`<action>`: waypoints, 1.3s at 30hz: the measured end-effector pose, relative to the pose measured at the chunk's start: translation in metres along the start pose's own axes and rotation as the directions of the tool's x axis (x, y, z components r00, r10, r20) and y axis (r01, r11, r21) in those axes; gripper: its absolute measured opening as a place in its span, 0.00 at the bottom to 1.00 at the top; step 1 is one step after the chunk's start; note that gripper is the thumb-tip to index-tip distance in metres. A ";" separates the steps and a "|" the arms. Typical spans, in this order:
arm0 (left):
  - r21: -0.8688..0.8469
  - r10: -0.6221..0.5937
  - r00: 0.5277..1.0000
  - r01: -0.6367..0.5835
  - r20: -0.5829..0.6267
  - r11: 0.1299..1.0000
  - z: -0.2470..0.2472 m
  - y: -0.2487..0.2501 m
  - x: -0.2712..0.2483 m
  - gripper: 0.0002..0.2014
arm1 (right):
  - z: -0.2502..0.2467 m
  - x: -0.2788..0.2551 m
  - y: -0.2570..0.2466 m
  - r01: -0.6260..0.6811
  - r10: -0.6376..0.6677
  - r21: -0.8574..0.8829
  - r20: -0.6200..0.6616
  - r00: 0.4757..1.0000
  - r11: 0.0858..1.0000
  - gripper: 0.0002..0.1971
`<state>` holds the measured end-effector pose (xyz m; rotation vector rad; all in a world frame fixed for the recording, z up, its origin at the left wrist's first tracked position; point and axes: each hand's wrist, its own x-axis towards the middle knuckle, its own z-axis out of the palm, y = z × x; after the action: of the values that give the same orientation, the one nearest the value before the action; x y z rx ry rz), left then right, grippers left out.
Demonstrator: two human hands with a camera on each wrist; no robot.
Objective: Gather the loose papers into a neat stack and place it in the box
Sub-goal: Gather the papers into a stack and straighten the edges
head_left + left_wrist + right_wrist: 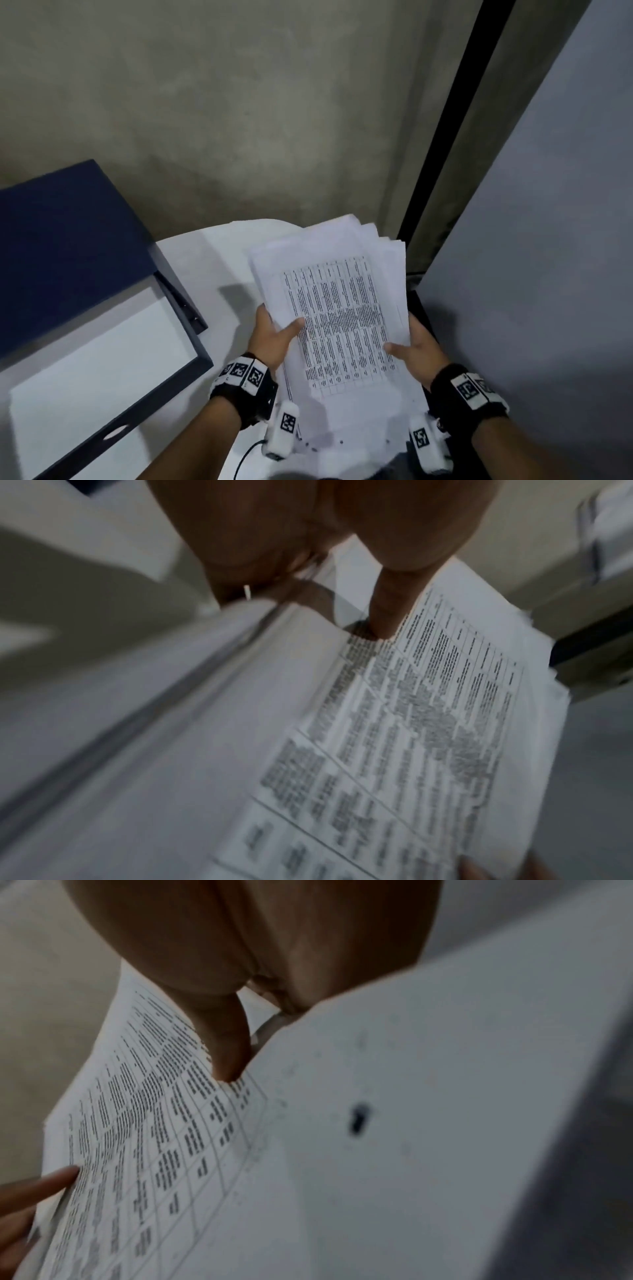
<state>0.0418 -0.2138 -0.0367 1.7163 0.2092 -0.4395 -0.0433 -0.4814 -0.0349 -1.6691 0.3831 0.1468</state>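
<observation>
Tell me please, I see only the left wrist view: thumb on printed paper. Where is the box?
Observer: The dark blue box lies open on the white table, left of the hands.
Operator: Is the other hand holding too?
Observer: Yes. The right hand grips the stack of white printed papers opposite the left hand.
Operator: Is the stack neat?
Observer: No, its far edges are fanned out.

white table [191, 260], open navy box [202, 359] on it
</observation>
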 end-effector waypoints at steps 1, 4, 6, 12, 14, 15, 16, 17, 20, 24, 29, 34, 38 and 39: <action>-0.058 0.077 0.996 -0.080 -0.049 0.995 0.002 0.016 -0.004 0.30 | -0.001 0.001 -0.013 0.049 -0.049 -0.002 -0.020 0.999 0.999 0.32; -0.163 0.299 0.941 -0.323 -0.157 0.932 0.000 0.061 -0.016 0.26 | 0.000 0.003 -0.048 0.177 -0.175 0.011 -0.119 0.977 0.984 0.25; -0.237 0.384 0.908 -0.414 -0.165 0.879 -0.005 0.076 -0.020 0.28 | 0.007 0.000 -0.060 0.216 -0.208 0.031 -0.177 0.962 0.976 0.20; -0.173 0.435 0.888 -0.456 -0.149 0.873 -0.012 0.070 -0.024 0.29 | 0.032 0.001 -0.045 0.167 -0.143 0.075 -0.256 0.956 0.983 0.26; -0.150 0.435 0.888 -0.455 -0.151 0.877 -0.015 0.070 -0.024 0.29 | 0.034 0.003 -0.045 0.204 -0.162 0.129 -0.278 0.947 0.970 0.34; -0.156 0.437 0.886 -0.458 -0.151 0.875 -0.017 0.070 -0.024 0.29 | 0.035 0.004 -0.046 0.225 -0.175 0.154 -0.284 0.943 0.962 0.35; -0.160 0.442 0.884 -0.463 -0.151 0.872 -0.019 0.071 -0.024 0.29 | 0.035 0.005 -0.049 0.247 -0.186 0.189 -0.292 0.938 0.950 0.36; -0.155 0.441 0.885 -0.461 -0.151 0.874 -0.021 0.073 -0.023 0.30 | 0.037 0.004 -0.053 0.270 -0.200 0.226 -0.290 0.936 0.936 0.37; -0.159 0.423 0.900 -0.434 -0.100 0.887 -0.023 0.072 -0.021 0.33 | 0.041 0.003 -0.061 0.304 -0.238 0.254 -0.261 0.936 0.918 0.41; -0.100 0.411 0.907 -0.419 -0.090 0.903 -0.025 0.072 -0.017 0.35 | 0.038 0.008 -0.062 0.304 -0.225 0.254 -0.300 0.927 0.918 0.37; -0.168 0.370 0.926 -0.377 -0.076 0.911 -0.020 0.078 -0.011 0.31 | 0.046 0.013 -0.066 0.304 -0.259 0.157 -0.256 0.932 0.940 0.42; -0.266 0.306 0.947 -0.322 -0.101 0.908 -0.016 0.084 -0.011 0.23 | 0.049 0.014 -0.070 0.317 -0.290 0.058 -0.278 0.916 0.946 0.38; -0.198 0.331 0.931 -0.358 -0.157 0.913 -0.005 0.094 -0.017 0.17 | 0.048 0.013 -0.080 0.344 -0.319 0.042 -0.280 0.905 0.938 0.34; -0.199 0.338 0.924 -0.370 -0.179 0.907 -0.005 0.098 -0.019 0.17 | 0.046 0.013 -0.081 0.340 -0.312 0.048 -0.295 0.903 0.939 0.34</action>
<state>0.0626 -0.2256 0.0603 1.5155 0.0422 -0.0205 0.0015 -0.4308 0.0306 -1.6348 0.3121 -0.3613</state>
